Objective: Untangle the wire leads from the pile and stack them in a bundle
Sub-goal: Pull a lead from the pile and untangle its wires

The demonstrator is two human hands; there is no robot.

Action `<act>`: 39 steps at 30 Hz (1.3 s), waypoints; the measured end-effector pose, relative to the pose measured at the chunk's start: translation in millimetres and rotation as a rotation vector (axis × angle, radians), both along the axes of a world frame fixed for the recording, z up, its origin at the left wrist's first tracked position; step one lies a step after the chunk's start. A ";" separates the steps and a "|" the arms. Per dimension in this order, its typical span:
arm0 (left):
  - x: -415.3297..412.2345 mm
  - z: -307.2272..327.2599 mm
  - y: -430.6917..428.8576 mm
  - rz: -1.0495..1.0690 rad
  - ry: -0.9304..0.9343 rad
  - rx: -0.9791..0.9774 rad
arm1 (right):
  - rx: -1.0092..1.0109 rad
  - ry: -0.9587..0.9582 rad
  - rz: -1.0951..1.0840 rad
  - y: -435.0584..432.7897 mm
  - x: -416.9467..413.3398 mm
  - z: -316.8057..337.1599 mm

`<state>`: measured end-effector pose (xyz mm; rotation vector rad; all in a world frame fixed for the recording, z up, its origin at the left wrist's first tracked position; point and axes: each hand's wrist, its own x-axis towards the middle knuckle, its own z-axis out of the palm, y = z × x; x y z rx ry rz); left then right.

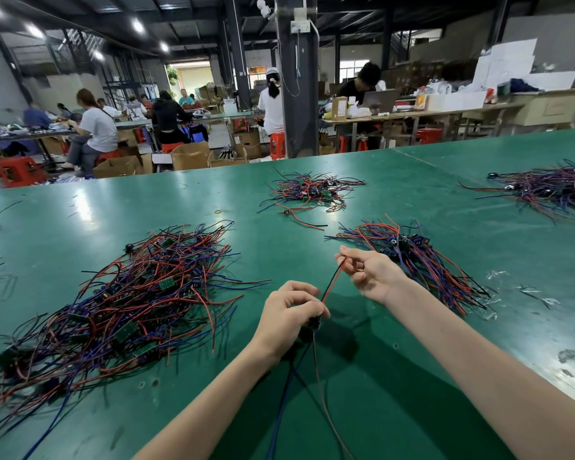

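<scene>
left grip (289, 313) pinches dark connector end of thin red-and-black wire lead (333, 282), centre frame | right grip (369, 277) pinches its free tips | likely light, limp, snag-prone; hold near connector

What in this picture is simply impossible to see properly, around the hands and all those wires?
Head view, the only one:
- Black part on the wire lead: mostly covered by fingers of the left hand. The right hand pinches the other end.
- The lead's trailing strands: cut off by the bottom edge.
- Far-right pile: cut off by the right edge.
- Green boards in the tangled pile: too small to read.
</scene>
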<state>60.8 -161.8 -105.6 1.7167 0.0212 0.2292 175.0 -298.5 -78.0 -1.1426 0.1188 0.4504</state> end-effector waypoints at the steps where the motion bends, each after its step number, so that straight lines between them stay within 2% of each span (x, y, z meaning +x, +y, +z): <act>1: 0.5 0.5 0.4 -0.004 0.025 -0.035 | 0.026 0.007 0.010 0.4 -0.6 0.3; 4: 3.6 0.9 2.9 0.011 0.086 -0.096 | 0.084 0.028 0.019 1.7 -1.7 0.6; 7: 3.2 3.4 5.0 -0.029 0.136 -0.132 | 0.041 -0.027 -0.033 3.5 -3.4 -1.4; 14: -1.3 4.8 4.0 -0.252 0.142 -0.143 | -0.296 -0.516 -0.189 2.8 -1.3 -14.5; 18: -1.6 3.1 2.2 -0.291 0.079 -0.147 | -0.645 -0.887 -0.169 1.9 -0.8 -30.1; 20: -1.5 2.6 3.0 -0.295 0.061 -0.144 | -0.756 -0.988 -0.139 0.7 -0.9 -35.1; 23: -0.8 2.6 4.0 -0.286 0.065 -0.149 | -0.753 -0.944 -0.132 1.2 0.6 -35.3; 29: 0.3 4.3 2.2 -0.302 0.110 -0.149 | -0.371 -0.573 -0.143 -0.7 2.8 -22.7; 32: 1.1 3.7 3.3 -0.305 0.134 -0.154 | -0.271 -0.445 -0.117 0.1 2.3 -20.5; 39: 1.8 1.4 5.0 -0.302 0.169 -0.159 | -0.273 -0.421 -0.087 2.1 0.3 -19.7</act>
